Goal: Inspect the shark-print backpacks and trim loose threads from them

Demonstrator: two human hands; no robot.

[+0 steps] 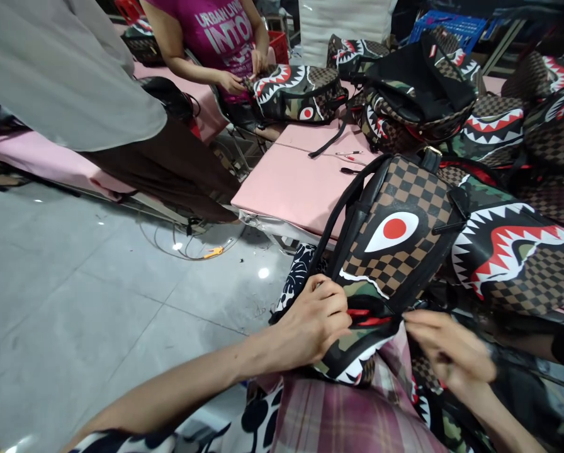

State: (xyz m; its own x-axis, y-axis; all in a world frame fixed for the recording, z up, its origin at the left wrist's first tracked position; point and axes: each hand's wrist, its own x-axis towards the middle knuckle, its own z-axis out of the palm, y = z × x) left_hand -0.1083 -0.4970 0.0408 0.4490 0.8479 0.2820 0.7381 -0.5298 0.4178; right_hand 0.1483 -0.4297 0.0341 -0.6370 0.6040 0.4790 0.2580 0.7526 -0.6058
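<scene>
A checkered brown-and-black backpack (407,207) with a red-and-white eye and camouflage panels leans on my lap against the table edge. My left hand (322,314) is closed on the backpack's side, its fingers curled over the edge of an opening with red lining (369,319). At the other end of that opening is my right hand (452,346), a little blurred. Its thumb and fingertips are pinched together by the black trim, and what they hold is too small to make out. Plaid cloth (333,415) covers my lap under the backpack.
Across the pink table (291,170), a person in a magenta shirt (220,38) handles another shark-mouth backpack (301,88). More backpacks (494,129) are piled to the right. Small tools (350,154) lie on the table. Someone in a grey top (74,63) stands at left.
</scene>
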